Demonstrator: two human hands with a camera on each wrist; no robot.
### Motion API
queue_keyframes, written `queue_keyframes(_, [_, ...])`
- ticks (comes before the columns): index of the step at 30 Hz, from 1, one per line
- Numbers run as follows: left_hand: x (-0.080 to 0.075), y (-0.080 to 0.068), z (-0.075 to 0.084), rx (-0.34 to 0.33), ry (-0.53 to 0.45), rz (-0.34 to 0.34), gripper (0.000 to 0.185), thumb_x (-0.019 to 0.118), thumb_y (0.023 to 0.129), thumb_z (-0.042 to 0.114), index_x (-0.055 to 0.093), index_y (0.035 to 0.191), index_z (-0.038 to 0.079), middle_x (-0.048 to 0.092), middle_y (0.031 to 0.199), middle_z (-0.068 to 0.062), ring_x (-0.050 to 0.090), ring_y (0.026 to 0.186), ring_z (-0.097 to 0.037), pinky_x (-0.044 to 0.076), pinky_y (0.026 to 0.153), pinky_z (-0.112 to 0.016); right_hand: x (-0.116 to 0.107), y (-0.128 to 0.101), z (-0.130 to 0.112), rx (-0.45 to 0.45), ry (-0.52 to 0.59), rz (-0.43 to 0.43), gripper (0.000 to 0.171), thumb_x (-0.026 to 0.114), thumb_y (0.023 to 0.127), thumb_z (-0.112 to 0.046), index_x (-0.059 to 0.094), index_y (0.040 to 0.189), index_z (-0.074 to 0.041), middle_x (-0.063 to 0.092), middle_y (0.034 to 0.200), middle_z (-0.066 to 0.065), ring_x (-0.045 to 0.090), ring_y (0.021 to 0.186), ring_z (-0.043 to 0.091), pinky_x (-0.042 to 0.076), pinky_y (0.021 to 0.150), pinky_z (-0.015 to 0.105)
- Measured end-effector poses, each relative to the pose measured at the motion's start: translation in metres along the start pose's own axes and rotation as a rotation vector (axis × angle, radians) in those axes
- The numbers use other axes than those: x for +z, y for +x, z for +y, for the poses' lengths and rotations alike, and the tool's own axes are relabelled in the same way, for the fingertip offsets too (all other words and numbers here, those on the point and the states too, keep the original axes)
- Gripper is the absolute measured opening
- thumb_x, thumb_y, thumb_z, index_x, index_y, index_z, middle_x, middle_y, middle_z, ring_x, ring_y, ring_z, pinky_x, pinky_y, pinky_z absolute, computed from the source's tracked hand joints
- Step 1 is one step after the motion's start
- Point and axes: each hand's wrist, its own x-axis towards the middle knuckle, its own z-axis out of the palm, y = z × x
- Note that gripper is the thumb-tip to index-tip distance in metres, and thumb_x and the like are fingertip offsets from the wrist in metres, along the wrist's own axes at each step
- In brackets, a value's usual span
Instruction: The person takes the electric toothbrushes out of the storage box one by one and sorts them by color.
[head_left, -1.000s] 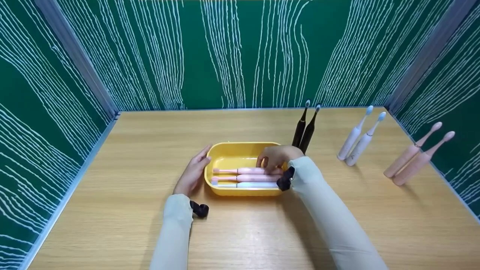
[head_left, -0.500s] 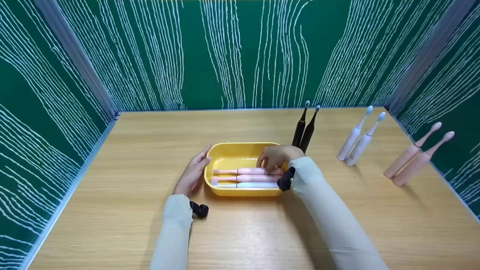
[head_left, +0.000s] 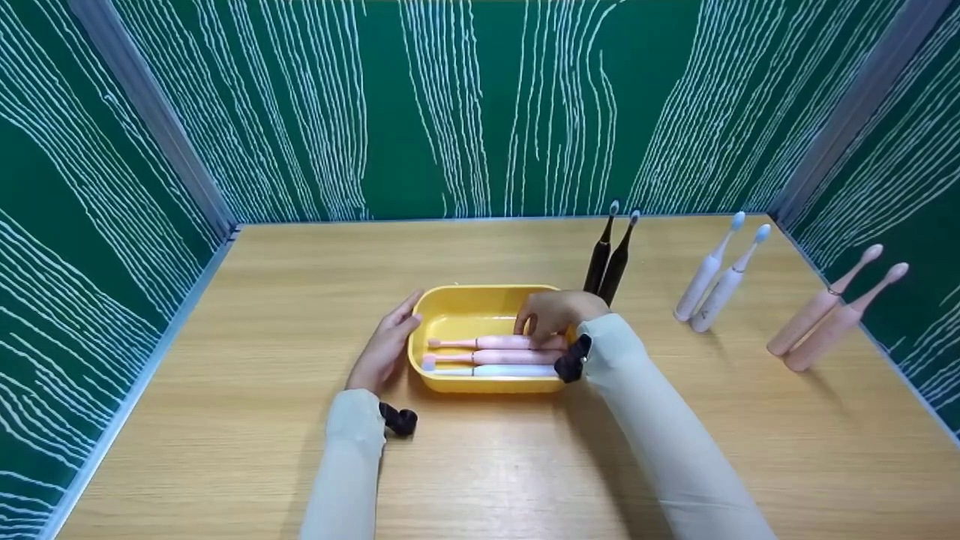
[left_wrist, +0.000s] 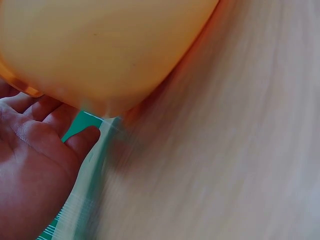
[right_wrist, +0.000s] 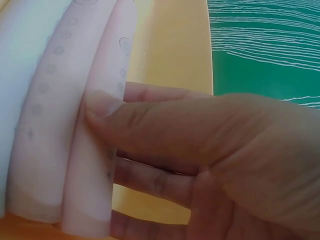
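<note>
A yellow bin [head_left: 480,385] stands on the table, holding a row of electric toothbrushes. Along its front wall lies a white toothbrush [head_left: 517,370], then a pink toothbrush [head_left: 517,358], then another pink toothbrush [head_left: 487,343] farthest back. My right hand [head_left: 559,313] reaches into the bin and pinches this rear pink toothbrush by its handle; in the right wrist view the thumb presses the handle [right_wrist: 90,195] with the fingers behind it. My left hand [head_left: 385,346] rests against the bin's left side, its fingers extended along the outer wall. The fingertips are hidden in the left wrist view.
Two black toothbrushes [head_left: 607,259] stand upright behind my right hand, close to the bin. Farther right stand two white toothbrushes [head_left: 712,281] and two pink toothbrushes [head_left: 825,319]. Green panels [head_left: 652,90] with white lines border the wooden table [head_left: 480,472].
</note>
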Motion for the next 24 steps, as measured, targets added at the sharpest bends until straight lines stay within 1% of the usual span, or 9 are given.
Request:
queue_keyframes(3, [-0.0004, 0.0002, -0.0002, 0.0, 0.004, -0.002, 0.052, 0.039, 0.101, 0.009, 0.025, 0.151, 0.003, 0.019, 0.161, -0.012, 0.013, 0.149, -0.024, 0.012, 0.123, -0.038, 0.0, -0.0008, 0.0, 0.013, 0.011, 0.004, 0.025, 0.069, 0.086, -0.01, 0.068, 0.105, -0.025, 0.061, 0.106, 0.005, 0.051, 0.101, 0.025, 0.045, 0.082, 0.034])
queue_keyframes(7, [-0.0003, -0.0003, 0.0001, 0.004, 0.004, 0.0, 0.053, 0.039, 0.101, 0.009, 0.025, 0.151, 0.003, 0.019, 0.161, -0.012, 0.012, 0.149, -0.024, 0.011, 0.123, -0.037, 0.0002, -0.0016, -0.0001, 0.014, 0.017, 0.011, 0.026, 0.067, 0.086, -0.008, 0.068, 0.105, -0.025, 0.06, 0.105, 0.005, 0.05, 0.101, 0.026, 0.044, 0.082, 0.035])
queue_keyframes(14, [-0.0008, -0.0007, -0.0002, 0.033, 0.01, -0.011, 0.053, 0.039, 0.1, 0.007, 0.025, 0.15, -0.001, 0.019, 0.16, -0.015, 0.009, 0.15, -0.026, 0.008, 0.124, -0.039, -0.0023, -0.0011, 0.0002, -0.075, -0.068, 0.024, 0.024, 0.066, 0.087, -0.008, 0.068, 0.105, -0.023, 0.061, 0.105, 0.004, 0.051, 0.099, 0.023, 0.044, 0.083, 0.031])
queue_keyframes(19, [-0.0004, -0.0004, -0.0002, 0.04, 0.007, -0.011, 0.053, 0.039, 0.1, 0.007, 0.025, 0.15, -0.001, 0.019, 0.16, -0.016, 0.009, 0.149, -0.027, 0.008, 0.124, -0.039, -0.0042, -0.0025, -0.0006, -0.072, -0.079, 0.026, 0.024, 0.066, 0.088, -0.01, 0.068, 0.107, -0.024, 0.06, 0.103, 0.004, 0.051, 0.099, 0.024, 0.044, 0.085, 0.032])
queue_keyframes(24, [-0.0001, -0.0009, 0.0004, 0.018, 0.006, 0.003, 0.053, 0.04, 0.1, 0.008, 0.026, 0.15, 0.002, 0.02, 0.16, -0.013, 0.011, 0.149, -0.025, 0.01, 0.123, -0.038, -0.0061, -0.0047, -0.0009, -0.101, -0.117, 0.036, 0.025, 0.066, 0.089, -0.01, 0.068, 0.11, -0.023, 0.061, 0.101, 0.004, 0.052, 0.096, 0.022, 0.045, 0.083, 0.03])
